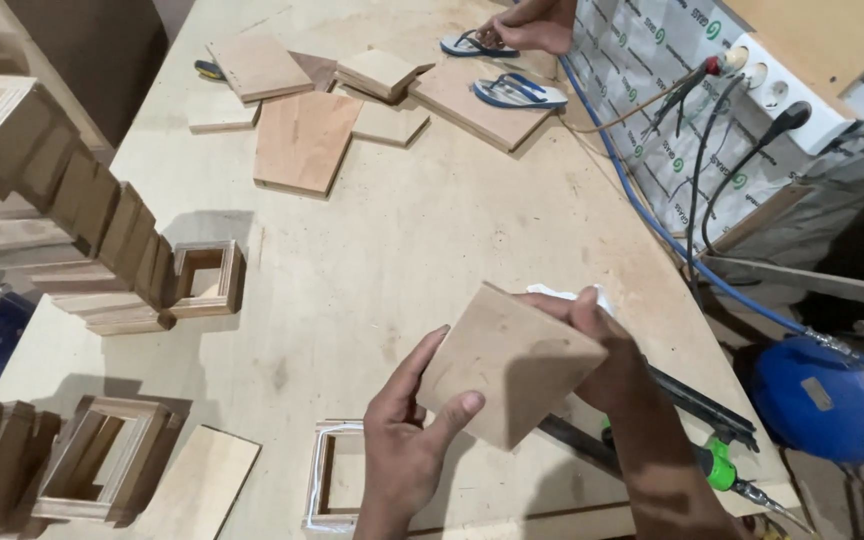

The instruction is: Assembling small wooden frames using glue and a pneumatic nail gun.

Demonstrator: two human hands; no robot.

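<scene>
I hold a square plywood panel (pixel 507 365) tilted above the workbench, gripped from both sides. My left hand (pixel 407 440) clasps its lower left edge, thumb on the face. My right hand (pixel 602 345) grips its upper right corner and also pinches a small white cloth or paper (pixel 567 293). Directly below, a square wooden frame (pixel 337 478) with white glue along its rim lies flat near the front edge of the plywood workbench (pixel 402 230).
Rows of square wooden frames (pixel 102 230) stand at the left, another frame (pixel 102 470) at the front left. Loose plywood panels (pixel 307 140) lie at the back. Another person's foot and blue sandals (pixel 517 92) rest at the far end. A green-handled tool (pixel 712 465), cables and a blue tank (pixel 827 400) sit at the right.
</scene>
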